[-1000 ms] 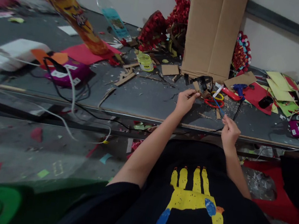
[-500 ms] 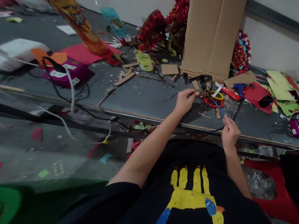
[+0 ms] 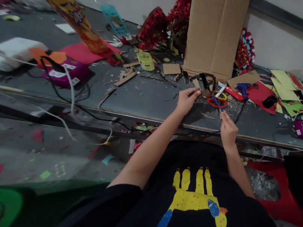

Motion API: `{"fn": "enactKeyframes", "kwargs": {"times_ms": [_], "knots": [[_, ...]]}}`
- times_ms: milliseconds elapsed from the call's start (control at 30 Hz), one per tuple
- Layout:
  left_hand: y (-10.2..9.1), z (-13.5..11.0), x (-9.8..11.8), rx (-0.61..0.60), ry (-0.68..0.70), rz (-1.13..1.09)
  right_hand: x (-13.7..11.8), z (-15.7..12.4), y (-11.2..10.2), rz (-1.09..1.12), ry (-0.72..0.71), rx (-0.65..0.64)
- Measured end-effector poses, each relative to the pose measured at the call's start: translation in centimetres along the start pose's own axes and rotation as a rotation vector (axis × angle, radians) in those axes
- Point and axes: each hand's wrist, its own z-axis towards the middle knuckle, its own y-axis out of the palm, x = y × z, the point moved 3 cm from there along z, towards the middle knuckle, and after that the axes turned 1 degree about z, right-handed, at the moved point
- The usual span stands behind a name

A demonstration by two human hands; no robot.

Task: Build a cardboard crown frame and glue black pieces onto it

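My left hand [image 3: 187, 99] is closed in a pinch above the table, at a small brown piece that looks like cardboard [image 3: 196, 84]; dark strips lie just behind it. A thin blue stick [image 3: 216, 102] is pinched between the fingers of my right hand [image 3: 228, 129], slanting up and left so its far end comes close to the brown piece. Below and behind the stick lie a red ring-shaped handle [image 3: 212, 104] and a yellow one [image 3: 222, 96], apparently of scissors. Whether the stick's tip touches the brown piece, I cannot tell.
Behind my hands a tall cardboard sheet [image 3: 216, 32] stands against the wall, with red flower-like bundles [image 3: 154, 28] beside it. A blue glue gun [image 3: 242, 89] lies right; an orange-labelled bottle [image 3: 77, 17] and white power strip [image 3: 12, 54] are left. Cables hang over the table edge.
My right hand has moved left and slightly up with the blue stick, bringing it nearer my left hand. My left hand has stayed nearly in place. The view has shifted slightly.
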Motion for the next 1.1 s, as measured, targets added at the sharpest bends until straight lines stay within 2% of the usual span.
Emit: {"fn": "enactKeyframes", "kwargs": {"times_ms": [267,500,667,767,967,1100], "knots": [[0.1,0.2,-0.4,0.021,-0.057,-0.1,-0.1,0.5,0.8,-0.02,0.038,-0.115],[0.0,0.2,-0.5,0.012,-0.088,-0.104,-0.2,1.2,0.5,-0.024,0.045,-0.199],[-0.2,0.4,-0.8,0.05,-0.109,-0.127,0.1,1.1,0.2,-0.018,0.069,-0.243],[-0.2,0.5,-1.0,0.055,-0.106,-0.123,0.1,0.8,-0.1,0.003,0.091,-0.213],[-0.1,0.4,-1.1,0.047,-0.088,-0.106,-0.2,0.8,-1.4,0.081,0.1,-0.023],[0.0,0.3,-0.9,0.039,-0.094,-0.094,-0.3,1.2,-1.7,0.076,0.103,-0.007]]}}
